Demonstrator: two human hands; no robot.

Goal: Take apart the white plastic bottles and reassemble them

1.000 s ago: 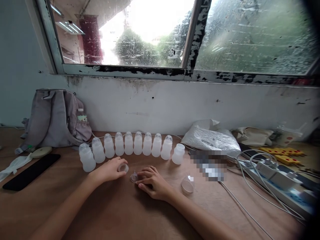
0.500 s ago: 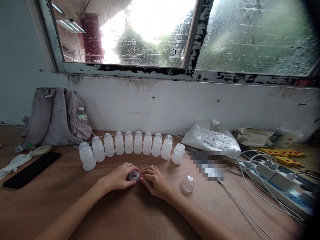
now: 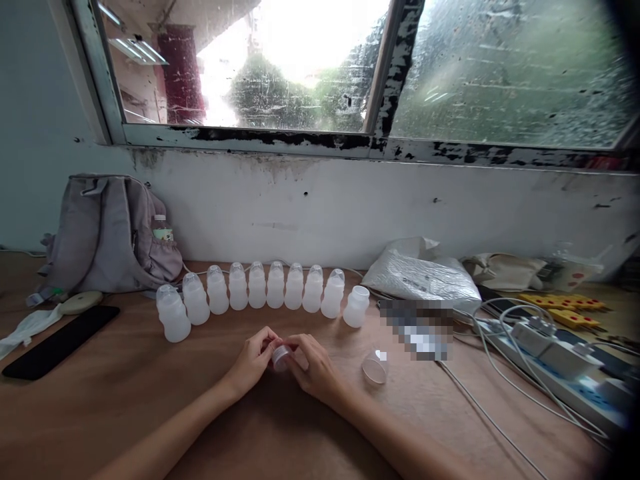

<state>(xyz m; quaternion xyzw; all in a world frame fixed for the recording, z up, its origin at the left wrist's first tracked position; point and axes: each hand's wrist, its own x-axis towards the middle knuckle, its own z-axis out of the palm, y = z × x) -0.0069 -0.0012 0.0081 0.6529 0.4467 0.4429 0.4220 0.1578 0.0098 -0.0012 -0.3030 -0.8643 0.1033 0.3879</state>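
Note:
A small translucent baby bottle nipple collar [image 3: 281, 359] is tilted between my two hands, a little above or on the table; which one I cannot tell. My left hand [image 3: 252, 365] is closed, its thumb and fingers pinching the collar's left side. My right hand [image 3: 314, 371] grips the right side with bent fingers, which partly cover it. Beyond them, several frosted baby bottles [image 3: 275, 288] with clear domed caps stand in a curved row. At the row's right end stands a bottle [image 3: 356, 308] with an open neck. A clear domed cap [image 3: 375, 368] lies right of my right hand.
A grey backpack [image 3: 107, 233] leans on the wall at left, behind a black flat case [image 3: 63, 342]. At right are a silver padded bag [image 3: 425, 275], a power strip [image 3: 560, 373] with plugs, yellow parts [image 3: 565, 307] and white cables crossing the table.
The nipple collar has been tilted up from the table and shifted slightly right. My left hand has moved right and closed on it, and my right fingers have come onto it.

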